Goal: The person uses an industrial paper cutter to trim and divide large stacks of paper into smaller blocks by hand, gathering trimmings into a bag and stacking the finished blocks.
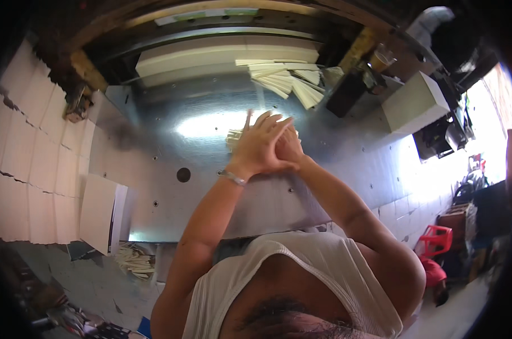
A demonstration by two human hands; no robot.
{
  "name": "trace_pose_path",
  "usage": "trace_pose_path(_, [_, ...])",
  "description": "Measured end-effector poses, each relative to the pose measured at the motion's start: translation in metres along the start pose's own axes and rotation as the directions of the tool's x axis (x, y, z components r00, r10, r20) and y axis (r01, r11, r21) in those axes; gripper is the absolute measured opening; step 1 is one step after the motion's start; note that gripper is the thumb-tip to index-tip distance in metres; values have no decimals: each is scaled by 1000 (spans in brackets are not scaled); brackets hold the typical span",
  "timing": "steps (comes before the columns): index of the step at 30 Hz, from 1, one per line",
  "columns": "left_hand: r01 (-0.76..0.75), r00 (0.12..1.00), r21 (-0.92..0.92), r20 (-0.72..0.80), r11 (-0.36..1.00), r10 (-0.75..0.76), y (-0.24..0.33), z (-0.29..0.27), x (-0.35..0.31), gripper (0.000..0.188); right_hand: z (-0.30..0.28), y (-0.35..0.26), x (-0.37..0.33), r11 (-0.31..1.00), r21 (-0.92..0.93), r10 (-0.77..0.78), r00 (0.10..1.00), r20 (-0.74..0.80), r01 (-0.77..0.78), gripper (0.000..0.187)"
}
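Both my hands meet over a small bunch of white paper strips (232,137) on the metal table (199,209). My left hand (257,148), with a bracelet at the wrist, lies across the bunch, its fingers stretched and apart. Partly behind it, my right hand (292,146) touches the strips' other end; most of its fingers are hidden by the left hand. A loose, fanned pile of paper strips (287,82) lies beyond my hands. Farther back, a long white paper stack (199,58) rests along the machine's rear.
Tall paper stacks (35,141) line the left side, and a white block (104,213) stands at the table's left front corner. A dark block (346,96) and a white box (417,104) are at right. Paper scraps (135,261) lie below; a red chair (435,240) stands right.
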State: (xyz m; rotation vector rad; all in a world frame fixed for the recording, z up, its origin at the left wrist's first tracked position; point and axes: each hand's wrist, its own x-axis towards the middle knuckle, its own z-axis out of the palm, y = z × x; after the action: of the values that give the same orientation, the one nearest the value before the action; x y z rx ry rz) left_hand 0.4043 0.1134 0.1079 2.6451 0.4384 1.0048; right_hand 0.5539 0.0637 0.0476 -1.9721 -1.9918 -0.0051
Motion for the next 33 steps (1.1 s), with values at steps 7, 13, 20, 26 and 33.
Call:
trace_pose_path(7, [81,955,72,281,994,-98,-4,-19,-48,124,-32,-30,-44,987,158,25,999,41,-31,70])
trace_pose_path(13, [60,990,83,120,995,-70,-6,-24,-72,101,-63,-6,-3,760,648,-207,928,310,-47,100])
trace_pose_path(20, [81,988,57,125,995,-88,-5,-21,-62,93,-58,105,146,991,-90,-86,981,175,103,110])
trace_pose_path(26, [165,974,89,141,982,-176,-3,-19,-60,92,-60,133,238,993,-119,53,943,328,-15,95])
trace_pose_path(33, [214,961,119,152,970,-230,-9,-16,-68,95,-23,98,219,987,-156,-14,976,219,49,58])
